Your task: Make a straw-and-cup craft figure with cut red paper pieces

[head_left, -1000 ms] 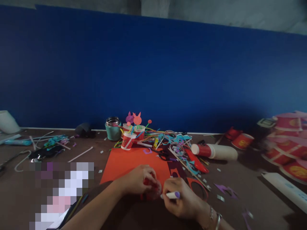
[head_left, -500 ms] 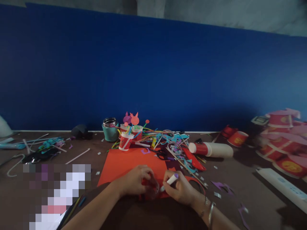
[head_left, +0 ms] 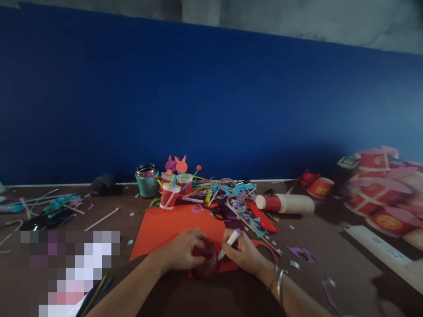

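Observation:
My left hand (head_left: 188, 248) is closed on a round, see-through thing that looks like a roll of clear tape (head_left: 209, 263), pressed over the red paper. Between the fingers of my right hand (head_left: 243, 253) is a white marker (head_left: 232, 240) with a purple end, slanted with its lower end beside the tape roll's rim. Whether the tip touches the paper I cannot tell. Under both hands lies a sheet of orange-red paper (head_left: 165, 226). To the right of my right hand, the loops of red-handled scissors (head_left: 271, 252) show partly.
Behind the paper stand paper cups (head_left: 169, 197) with straws and animal cutouts, and a teal jar (head_left: 147, 181). A stack of cups (head_left: 287, 204) lies on its side. At right are a power strip (head_left: 380, 246) and red-and-pink paper cup crafts (head_left: 380, 193). Scraps litter the table.
The view has swung slightly to the right. The marker in my right hand stands a little steeper, closer to the tape roll. My left hand keeps its hold.

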{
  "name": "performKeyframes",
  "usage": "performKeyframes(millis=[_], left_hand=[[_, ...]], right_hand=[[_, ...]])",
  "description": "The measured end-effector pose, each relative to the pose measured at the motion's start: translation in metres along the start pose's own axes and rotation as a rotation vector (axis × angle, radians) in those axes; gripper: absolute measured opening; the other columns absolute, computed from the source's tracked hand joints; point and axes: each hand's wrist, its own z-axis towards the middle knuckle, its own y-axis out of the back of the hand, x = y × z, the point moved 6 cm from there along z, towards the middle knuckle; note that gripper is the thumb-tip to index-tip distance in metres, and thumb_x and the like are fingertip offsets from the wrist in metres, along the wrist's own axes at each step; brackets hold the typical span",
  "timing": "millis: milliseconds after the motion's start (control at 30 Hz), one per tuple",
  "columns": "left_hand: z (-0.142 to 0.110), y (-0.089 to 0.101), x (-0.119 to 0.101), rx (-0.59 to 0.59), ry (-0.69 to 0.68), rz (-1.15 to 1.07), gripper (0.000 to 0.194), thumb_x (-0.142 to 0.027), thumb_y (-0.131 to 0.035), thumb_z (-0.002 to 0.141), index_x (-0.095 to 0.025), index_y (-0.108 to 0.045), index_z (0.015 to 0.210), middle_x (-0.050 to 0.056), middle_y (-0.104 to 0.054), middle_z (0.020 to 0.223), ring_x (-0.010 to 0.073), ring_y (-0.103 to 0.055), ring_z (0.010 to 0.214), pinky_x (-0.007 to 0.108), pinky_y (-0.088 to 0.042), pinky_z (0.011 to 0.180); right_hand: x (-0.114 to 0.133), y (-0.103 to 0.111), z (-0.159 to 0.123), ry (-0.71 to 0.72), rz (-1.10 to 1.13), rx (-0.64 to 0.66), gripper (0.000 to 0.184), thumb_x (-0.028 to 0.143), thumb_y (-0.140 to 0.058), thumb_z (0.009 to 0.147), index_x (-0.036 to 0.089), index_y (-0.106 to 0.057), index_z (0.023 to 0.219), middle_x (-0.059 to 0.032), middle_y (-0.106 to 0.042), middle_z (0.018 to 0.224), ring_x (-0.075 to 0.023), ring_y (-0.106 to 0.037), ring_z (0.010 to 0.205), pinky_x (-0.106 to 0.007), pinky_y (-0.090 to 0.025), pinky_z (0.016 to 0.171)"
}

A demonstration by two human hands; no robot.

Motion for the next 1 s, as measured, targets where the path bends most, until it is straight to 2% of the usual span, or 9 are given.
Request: performKeyframes(millis=[467, 700, 1000], left_hand=[[-0.001, 0.000, 0.000, 0.002, 0.000, -0.037, 0.020, -0.032, -0.063, 0.073, -0.029, -0.069, 0.091, 0.001, -0.062, 0.102, 0.0176, -0.053, 0.096, 0.028, -0.038, 0.087], [-0.001, 0.000, 0.002, 0.007, 0.043, -0.036, 0.018, -0.032, -0.063, 0.072, -0.028, -0.070, 0.088, 0.002, -0.063, 0.099, 0.0178, -0.054, 0.095, 0.028, -0.038, 0.087], [-0.001, 0.002, -0.002, -0.013, 0.030, -0.088, 0.016, -0.027, -0.063, 0.072, -0.028, -0.071, 0.086, 0.001, -0.064, 0.097, 0.0163, -0.055, 0.095, 0.026, -0.040, 0.086]], right_hand=[[-0.010, -0.001, 0.005, -0.086, 0.076, -0.041, 0.013, 0.016, -0.045, 0.072, 0.018, -0.042, 0.059, 0.0075, -0.037, 0.050, -0.0076, -0.034, 0.048, -0.019, -0.027, 0.045], [-0.014, 0.000, 0.008, -0.128, 0.100, -0.073, 0.013, 0.018, -0.046, 0.072, 0.018, -0.041, 0.060, 0.0080, -0.035, 0.049, -0.0070, -0.032, 0.046, -0.019, -0.026, 0.043], [-0.016, 0.000, 0.010, -0.089, 0.097, -0.123, 0.014, 0.017, -0.045, 0.073, 0.018, -0.042, 0.060, 0.0077, -0.036, 0.051, -0.0074, -0.034, 0.048, -0.019, -0.028, 0.045]])
